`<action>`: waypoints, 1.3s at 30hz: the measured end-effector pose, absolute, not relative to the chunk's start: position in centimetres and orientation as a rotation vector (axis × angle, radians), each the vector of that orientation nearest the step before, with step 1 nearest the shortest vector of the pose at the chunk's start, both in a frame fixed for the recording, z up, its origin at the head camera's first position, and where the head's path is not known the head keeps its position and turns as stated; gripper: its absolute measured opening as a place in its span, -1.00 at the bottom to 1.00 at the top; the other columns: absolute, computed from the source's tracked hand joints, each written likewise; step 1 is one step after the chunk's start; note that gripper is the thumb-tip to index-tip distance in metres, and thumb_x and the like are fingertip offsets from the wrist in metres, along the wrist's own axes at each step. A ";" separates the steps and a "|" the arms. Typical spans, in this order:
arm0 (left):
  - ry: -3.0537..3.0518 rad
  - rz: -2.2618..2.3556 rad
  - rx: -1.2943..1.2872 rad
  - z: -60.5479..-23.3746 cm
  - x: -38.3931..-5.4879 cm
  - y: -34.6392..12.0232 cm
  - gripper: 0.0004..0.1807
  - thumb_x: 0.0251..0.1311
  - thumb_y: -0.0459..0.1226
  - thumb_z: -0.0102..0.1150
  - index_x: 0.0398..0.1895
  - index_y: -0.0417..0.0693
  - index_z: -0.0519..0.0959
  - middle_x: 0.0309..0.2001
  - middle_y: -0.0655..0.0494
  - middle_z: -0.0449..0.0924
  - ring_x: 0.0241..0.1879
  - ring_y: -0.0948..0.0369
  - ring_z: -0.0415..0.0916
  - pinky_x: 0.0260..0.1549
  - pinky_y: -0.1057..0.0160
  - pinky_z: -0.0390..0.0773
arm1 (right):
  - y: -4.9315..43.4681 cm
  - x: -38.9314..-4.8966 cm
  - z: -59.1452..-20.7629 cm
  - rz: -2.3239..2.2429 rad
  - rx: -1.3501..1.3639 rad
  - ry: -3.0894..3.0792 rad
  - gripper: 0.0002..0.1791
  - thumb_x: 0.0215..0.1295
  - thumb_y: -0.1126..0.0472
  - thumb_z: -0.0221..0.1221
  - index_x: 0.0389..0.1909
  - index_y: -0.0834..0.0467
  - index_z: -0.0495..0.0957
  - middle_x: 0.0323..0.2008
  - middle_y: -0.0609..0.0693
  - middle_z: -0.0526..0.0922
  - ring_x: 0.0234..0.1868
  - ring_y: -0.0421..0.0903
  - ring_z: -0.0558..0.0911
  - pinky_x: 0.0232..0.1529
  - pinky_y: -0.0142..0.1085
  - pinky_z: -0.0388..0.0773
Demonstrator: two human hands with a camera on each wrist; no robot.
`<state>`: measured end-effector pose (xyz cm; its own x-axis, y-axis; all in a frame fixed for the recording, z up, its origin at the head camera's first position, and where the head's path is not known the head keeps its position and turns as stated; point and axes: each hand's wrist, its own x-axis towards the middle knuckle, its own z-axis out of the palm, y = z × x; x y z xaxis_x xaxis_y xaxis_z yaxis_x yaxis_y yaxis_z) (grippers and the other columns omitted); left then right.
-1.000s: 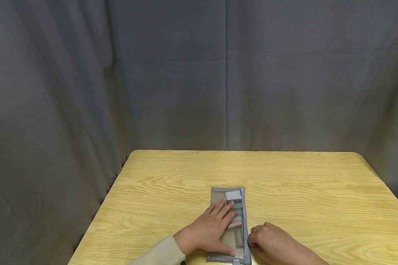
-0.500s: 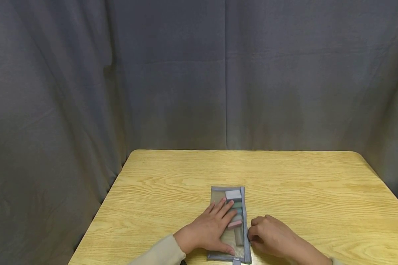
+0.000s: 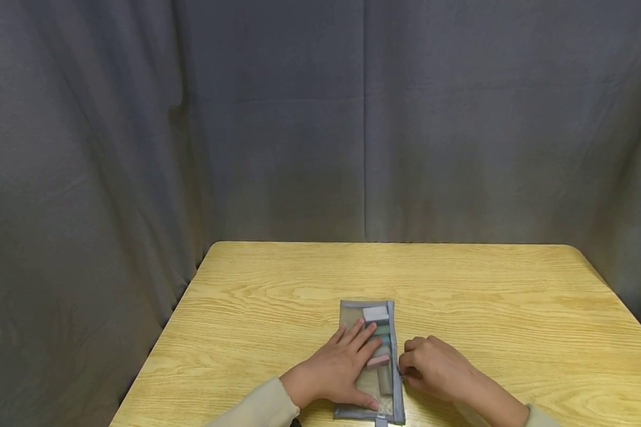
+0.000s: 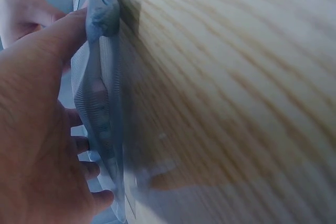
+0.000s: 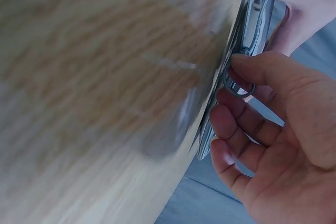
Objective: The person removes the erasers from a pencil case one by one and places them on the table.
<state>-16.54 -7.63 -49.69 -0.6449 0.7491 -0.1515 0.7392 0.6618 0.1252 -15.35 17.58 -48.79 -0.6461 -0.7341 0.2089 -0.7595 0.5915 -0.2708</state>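
Note:
A grey mesh zip pouch (image 3: 352, 412) lies flat on the table. Through the mesh show a white block (image 3: 375, 312), a pink-edged block (image 3: 378, 361) and green and blue pieces. My left hand (image 3: 338, 369) presses on the pouch with fingers spread, partly covering its contents. At the pouch's right edge my right hand (image 3: 432, 365) pinches the zipper's ring pull (image 5: 239, 94) between thumb and forefinger. In the right wrist view, the zip's edges appear parted between the pull and the near end. The left wrist view shows the left thumb on the pouch's near end.
The wooden table (image 3: 486, 296) reaches away to a rounded far edge. Grey curtains (image 3: 278, 130) hang behind it and at both sides. A fabric tab (image 3: 381, 421) sticks out from the pouch's near end.
My right hand has slid away from me along the pouch's right edge, pinching the zipper pull, and more of its sleeve shows. The left hand and pouch have stayed nearly still.

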 end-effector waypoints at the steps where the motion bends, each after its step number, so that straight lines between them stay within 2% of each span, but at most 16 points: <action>1: 2.686 0.080 1.215 -49.7 -16.6 -7.6 0.22 0.06 0.55 -0.01 0.64 0.10 -0.06 0.65 0.04 -0.30 0.62 -0.02 -0.34 0.47 -0.17 0.02 | 17.6 -15.4 -48.8 0.529 1.284 -2.729 -0.82 0.01 0.27 0.51 -0.50 -0.07 0.73 -0.48 -0.32 0.55 -0.47 -0.45 0.40 -0.41 -0.38 0.49; 11: 2.666 0.091 1.203 -49.5 -16.6 -7.6 0.21 0.07 0.54 0.00 0.64 0.10 -0.07 0.66 0.04 -0.32 0.62 -0.01 -0.36 0.48 -0.18 -0.01 | 17.8 -16.2 -48.9 0.477 1.290 -2.669 -0.82 -0.04 0.24 0.53 -0.52 -0.06 0.71 -0.41 -0.24 0.57 -0.39 -0.38 0.44 -0.39 -0.38 0.50; 20: 2.661 0.099 1.208 -49.4 -16.3 -7.7 0.22 0.07 0.53 0.01 0.65 0.08 -0.07 0.65 0.02 -0.31 0.61 -0.03 -0.36 0.47 -0.21 0.00 | 17.8 -17.0 -48.8 0.492 1.268 -2.690 -0.81 -0.04 0.28 0.50 -0.52 -0.05 0.70 -0.42 -0.24 0.53 -0.44 -0.38 0.37 -0.44 -0.44 0.43; 25: 2.664 0.096 1.206 -49.5 -16.3 -7.7 0.21 0.07 0.53 0.00 0.65 0.09 -0.07 0.65 0.02 -0.31 0.61 -0.03 -0.35 0.46 -0.21 0.01 | 17.7 -17.4 -48.9 0.500 1.260 -2.691 -0.85 -0.02 0.29 0.48 -0.52 -0.02 0.72 -0.43 -0.23 0.55 -0.45 -0.39 0.40 -0.44 -0.44 0.45; 32: 2.668 0.094 1.211 -49.5 -16.4 -7.7 0.22 0.07 0.53 0.02 0.65 0.09 -0.08 0.65 0.03 -0.32 0.62 -0.02 -0.35 0.45 -0.22 0.03 | 17.9 -18.0 -49.1 0.486 1.278 -2.613 -0.81 -0.08 0.31 0.51 -0.53 -0.03 0.72 -0.44 -0.23 0.55 -0.46 -0.38 0.42 -0.48 -0.45 0.44; 39: 2.658 0.089 1.204 -49.5 -16.6 -7.6 0.20 0.09 0.52 0.02 0.65 0.10 -0.08 0.66 0.04 -0.33 0.62 -0.01 -0.35 0.45 -0.23 0.03 | 18.0 -18.6 -48.9 0.489 1.282 -2.665 -0.85 0.02 0.26 0.51 -0.49 -0.04 0.73 -0.42 -0.23 0.56 -0.44 -0.35 0.45 -0.44 -0.40 0.46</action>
<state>-16.59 -7.58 -49.54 -0.6390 0.7487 -0.1761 0.7353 0.6619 0.1457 -18.64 18.04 -48.92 -0.6257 -0.7331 0.2666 -0.7800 0.5831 -0.2271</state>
